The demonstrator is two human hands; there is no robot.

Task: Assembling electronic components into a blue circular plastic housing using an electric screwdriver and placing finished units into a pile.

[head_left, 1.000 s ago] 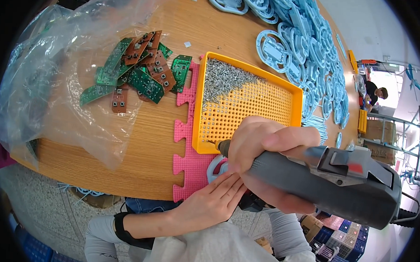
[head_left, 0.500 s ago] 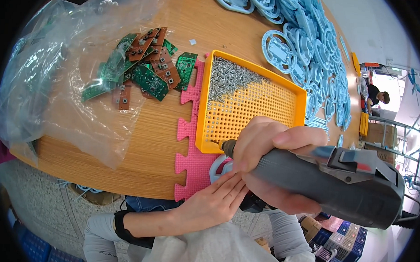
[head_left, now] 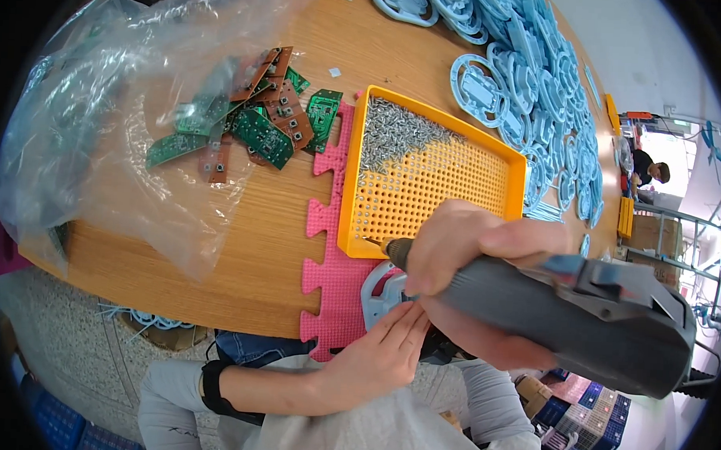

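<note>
My right hand [head_left: 467,266] grips a grey electric screwdriver [head_left: 566,314]; its bit tip [head_left: 373,242] touches the near left corner of an orange perforated tray [head_left: 508,163] that holds a heap of small silver screws [head_left: 397,134]. My left hand [head_left: 374,362] lies flat with fingers together on a light blue plastic part [head_left: 375,288] on a pink foam mat [head_left: 334,280] at the table's near edge. Most of the blue part is hidden by my hands.
Green and brown circuit boards [head_left: 252,124] lie on a clear plastic bag [head_left: 83,132] at the left. Many light blue plastic frames [head_left: 536,72] pile up at the far right of the wooden table [head_left: 214,251]. Another person [head_left: 648,169] stands far off to the right.
The view has shifted a little and the screwdriver's bit has moved forward onto the tray's near corner. My left hand stays on the blue part.
</note>
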